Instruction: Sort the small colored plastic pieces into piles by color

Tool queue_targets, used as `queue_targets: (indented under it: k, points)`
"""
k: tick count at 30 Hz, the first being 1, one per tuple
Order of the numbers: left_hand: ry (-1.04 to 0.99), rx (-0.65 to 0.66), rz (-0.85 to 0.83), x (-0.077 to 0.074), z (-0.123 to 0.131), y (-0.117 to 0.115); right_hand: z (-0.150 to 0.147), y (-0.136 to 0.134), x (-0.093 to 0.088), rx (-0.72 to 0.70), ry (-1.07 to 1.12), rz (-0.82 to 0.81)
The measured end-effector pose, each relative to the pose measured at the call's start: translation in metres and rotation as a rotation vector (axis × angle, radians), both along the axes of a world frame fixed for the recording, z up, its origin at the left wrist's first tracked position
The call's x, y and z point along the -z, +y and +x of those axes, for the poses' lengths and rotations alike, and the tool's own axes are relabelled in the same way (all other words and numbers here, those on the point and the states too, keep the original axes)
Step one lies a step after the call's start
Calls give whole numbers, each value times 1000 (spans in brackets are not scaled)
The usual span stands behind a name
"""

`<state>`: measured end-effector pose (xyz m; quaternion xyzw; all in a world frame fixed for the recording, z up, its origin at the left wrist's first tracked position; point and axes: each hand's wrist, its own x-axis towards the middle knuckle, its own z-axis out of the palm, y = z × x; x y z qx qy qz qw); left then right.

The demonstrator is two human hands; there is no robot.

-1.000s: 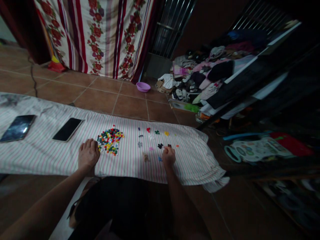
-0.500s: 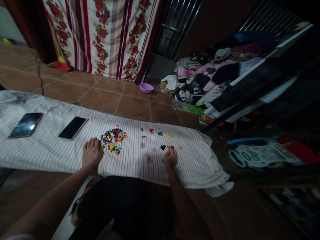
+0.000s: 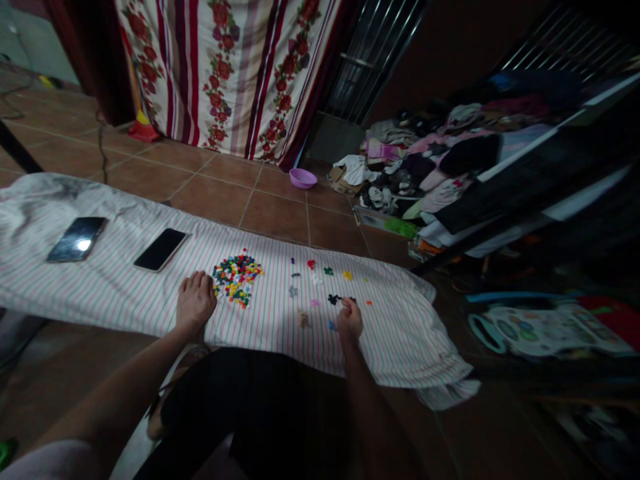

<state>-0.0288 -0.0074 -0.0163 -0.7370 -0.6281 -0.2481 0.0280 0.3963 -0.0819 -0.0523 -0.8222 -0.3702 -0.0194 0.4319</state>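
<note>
Lying slack, left fingers (image 3: 199, 283) adjoin one multicoloured heap (image 3: 237, 276); right fingers' (image 3: 350, 309) grip is unclear.

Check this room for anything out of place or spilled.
The clothes heap at far right looks untidy: garments lie jumbled, a white garment over a cardboard box. On the striped cloth, the mixed-colour pieces sit loose in one pile beside the left hand; nothing there looks clearly spilled.

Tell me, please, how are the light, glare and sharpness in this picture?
Head view: dim overall, brighter on the striped cloth around the multicoloured pile of small pieces; head view: white glare on the leftmost dark-screened device; head view: deep shadow along the right side; head view: black pieces by the right hand lack clear detail.
</note>
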Motion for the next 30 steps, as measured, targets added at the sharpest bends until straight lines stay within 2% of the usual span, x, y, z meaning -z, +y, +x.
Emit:
queue_targets:
  k: [7, 11, 22, 24, 27, 30]
  points:
    - [-11, 2, 10, -2, 0, -1, -1, 4, 1, -26, -61, -74]
    - [-35, 3, 4, -1, 0, -1, -4, 1, 0, -87, -76, -81]
    - [-26, -6, -47, -3, 1, 0, 3, -5, -3, -127, 73, 84]
    - [-54, -17, -56, -3, 1, 0, 4, -5, -8, -100, 64, 107]
    - [-105, -13, -78, 0, -2, 1, -3, 0, -25, -65, 14, 136]
    - [-148, 3, -94, 1, -6, 3, -27, 9, -50, -139, -44, 134]
